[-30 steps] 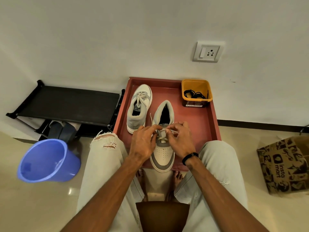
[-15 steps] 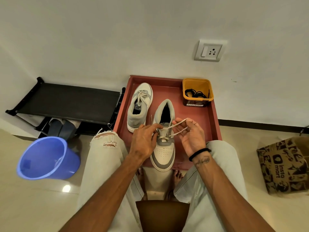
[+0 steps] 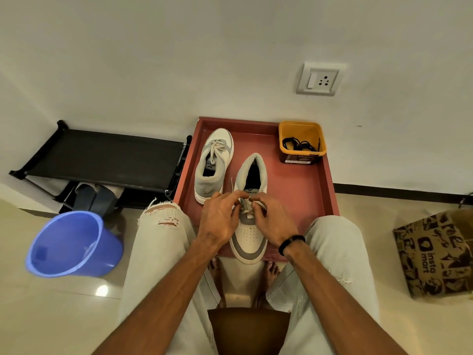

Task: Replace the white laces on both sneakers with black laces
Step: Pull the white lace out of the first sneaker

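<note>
Two white and grey sneakers stand on a red tray (image 3: 307,196). The near sneaker (image 3: 249,237) points its toe at me; its white lace (image 3: 246,206) is partly loosened. My left hand (image 3: 220,219) and my right hand (image 3: 273,220) both pinch that lace over the upper eyelets, fingertips almost touching. The far sneaker (image 3: 213,162) lies to the left with its white lace tied. Black laces (image 3: 299,144) sit coiled in a yellow tub (image 3: 302,129) at the tray's back right corner.
A blue bucket (image 3: 74,244) stands on the floor at my left, a black shoe rack (image 3: 107,157) behind it. A printed paper bag (image 3: 435,254) sits at the right. The wall with a socket (image 3: 320,79) is right behind the tray. My knees flank the tray's front edge.
My right hand drew a loop of white lace out to the right half a second ago, then came back in to the eyelets beside my left hand.
</note>
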